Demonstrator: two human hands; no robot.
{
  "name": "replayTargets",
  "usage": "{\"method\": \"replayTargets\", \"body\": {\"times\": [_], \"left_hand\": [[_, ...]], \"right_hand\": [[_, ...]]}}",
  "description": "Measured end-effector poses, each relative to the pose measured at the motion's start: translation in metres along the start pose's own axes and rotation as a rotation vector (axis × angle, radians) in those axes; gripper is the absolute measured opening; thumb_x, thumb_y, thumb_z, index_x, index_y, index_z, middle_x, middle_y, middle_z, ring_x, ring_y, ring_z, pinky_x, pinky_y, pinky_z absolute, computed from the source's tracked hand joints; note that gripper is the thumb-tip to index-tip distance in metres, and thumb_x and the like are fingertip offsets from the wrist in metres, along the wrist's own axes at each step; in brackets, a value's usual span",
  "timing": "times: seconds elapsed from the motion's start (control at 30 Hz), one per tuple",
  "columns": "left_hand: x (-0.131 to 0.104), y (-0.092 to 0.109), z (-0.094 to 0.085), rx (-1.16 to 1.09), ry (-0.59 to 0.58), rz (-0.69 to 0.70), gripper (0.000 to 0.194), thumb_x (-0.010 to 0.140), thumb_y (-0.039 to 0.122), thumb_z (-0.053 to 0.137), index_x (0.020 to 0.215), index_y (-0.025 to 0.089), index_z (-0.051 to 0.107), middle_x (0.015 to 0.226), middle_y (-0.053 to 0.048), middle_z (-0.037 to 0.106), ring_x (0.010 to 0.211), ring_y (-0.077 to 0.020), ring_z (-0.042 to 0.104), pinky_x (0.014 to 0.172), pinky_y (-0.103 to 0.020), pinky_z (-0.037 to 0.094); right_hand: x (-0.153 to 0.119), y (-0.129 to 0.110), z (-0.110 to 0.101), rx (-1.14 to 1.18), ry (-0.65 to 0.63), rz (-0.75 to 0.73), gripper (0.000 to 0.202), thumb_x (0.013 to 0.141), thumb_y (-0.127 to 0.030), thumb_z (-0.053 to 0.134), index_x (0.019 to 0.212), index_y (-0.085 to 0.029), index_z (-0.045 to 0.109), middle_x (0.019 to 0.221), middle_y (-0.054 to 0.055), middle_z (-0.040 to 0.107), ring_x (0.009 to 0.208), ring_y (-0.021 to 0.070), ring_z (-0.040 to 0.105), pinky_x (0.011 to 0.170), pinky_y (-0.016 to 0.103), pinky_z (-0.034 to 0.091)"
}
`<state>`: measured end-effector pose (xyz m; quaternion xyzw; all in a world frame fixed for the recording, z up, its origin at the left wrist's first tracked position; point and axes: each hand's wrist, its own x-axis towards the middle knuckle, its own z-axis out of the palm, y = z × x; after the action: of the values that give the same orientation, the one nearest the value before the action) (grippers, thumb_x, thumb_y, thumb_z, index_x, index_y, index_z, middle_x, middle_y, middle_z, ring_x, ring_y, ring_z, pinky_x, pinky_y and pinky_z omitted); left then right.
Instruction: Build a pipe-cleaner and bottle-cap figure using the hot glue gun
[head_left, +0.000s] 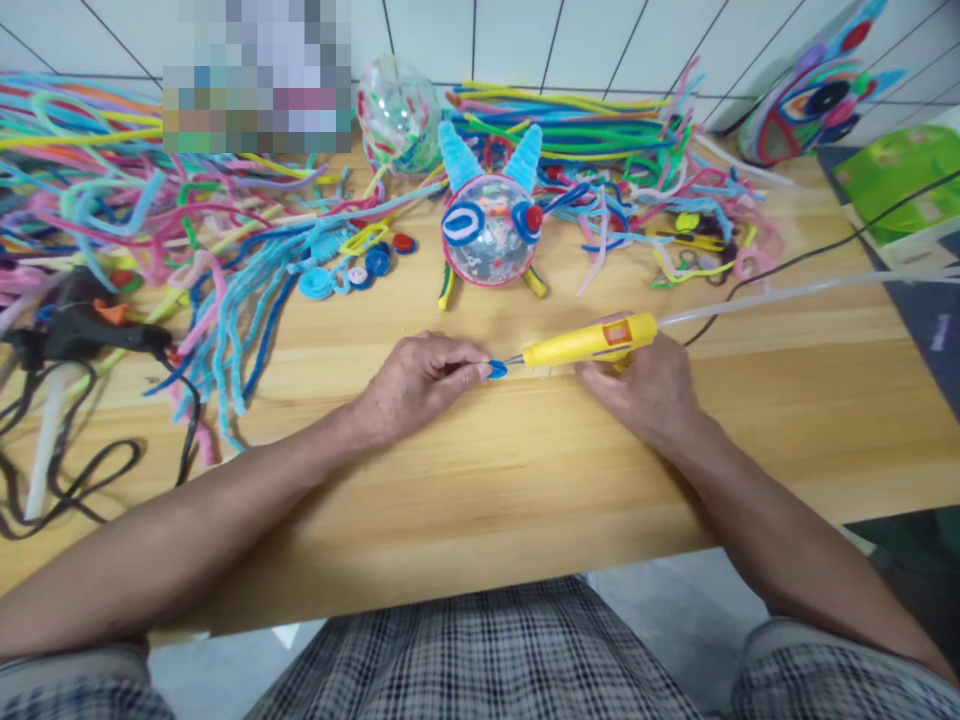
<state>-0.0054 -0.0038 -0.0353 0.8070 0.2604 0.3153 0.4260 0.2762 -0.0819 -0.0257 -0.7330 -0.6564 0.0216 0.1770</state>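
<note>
Between the thumb and fingertips of my left hand (424, 385) is a small blue coil of pipe cleaner (496, 370). My right hand (656, 385) is wrapped round the handle of a yellow hot glue gun (577, 341), a clear glue stick (750, 301) sticking out of its back. The gun's metal nozzle meets or nearly touches the blue coil. Beyond my hands stands a clear ball figure (491, 255) with light blue pipe-cleaner horns, coiled eyes and short yellow-green legs. Coiled pipe-cleaner discs (379, 260) in blue, red and pink lie to its left.
Loose pipe cleaners (255, 270) cover the left and back of the wooden table (480, 500). A black glue gun (82, 320) with its cord lies at left. At the back are a clear ball (397, 115) and a decorated figure (806, 110). A black cord (810, 255) crosses the right side.
</note>
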Motion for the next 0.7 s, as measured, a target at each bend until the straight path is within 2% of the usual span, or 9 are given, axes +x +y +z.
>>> {"method": "replayTargets", "body": {"times": [0.2, 0.47, 0.7], "left_hand": [[0.0001, 0.0015, -0.0012, -0.002, -0.002, -0.032, 0.02, 0.102, 0.03, 0.069, 0.093, 0.018, 0.083, 0.069, -0.002, 0.073, 0.057, -0.0105, 0.056, 0.056, -0.024, 0.042], [-0.001, 0.0017, -0.001, -0.038, 0.008, -0.091, 0.021, 0.101, 0.033, 0.071, 0.091, 0.018, 0.082, 0.077, -0.003, 0.078, 0.062, -0.0118, 0.063, 0.059, -0.024, 0.046], [-0.0005, 0.0015, -0.0005, -0.027, 0.003, -0.066, 0.022, 0.102, 0.034, 0.071, 0.091, 0.017, 0.082, 0.078, -0.004, 0.079, 0.061, -0.0119, 0.063, 0.057, -0.024, 0.047]], "right_hand": [[0.0005, -0.0007, -0.0001, -0.02, -0.032, 0.02, 0.025, 0.082, -0.038, 0.065, 0.101, -0.024, 0.073, 0.085, 0.011, 0.078, 0.085, 0.0359, 0.078, 0.073, 0.043, 0.058], [-0.0006, 0.0013, 0.0018, -0.032, -0.001, 0.017, 0.023, 0.081, -0.039, 0.064, 0.097, -0.023, 0.072, 0.084, 0.012, 0.078, 0.085, 0.0369, 0.077, 0.073, 0.044, 0.059], [-0.0001, -0.0019, -0.0024, 0.031, 0.026, 0.012, 0.024, 0.082, -0.035, 0.065, 0.104, -0.027, 0.072, 0.09, 0.01, 0.081, 0.088, 0.0347, 0.077, 0.074, 0.044, 0.06]]}}
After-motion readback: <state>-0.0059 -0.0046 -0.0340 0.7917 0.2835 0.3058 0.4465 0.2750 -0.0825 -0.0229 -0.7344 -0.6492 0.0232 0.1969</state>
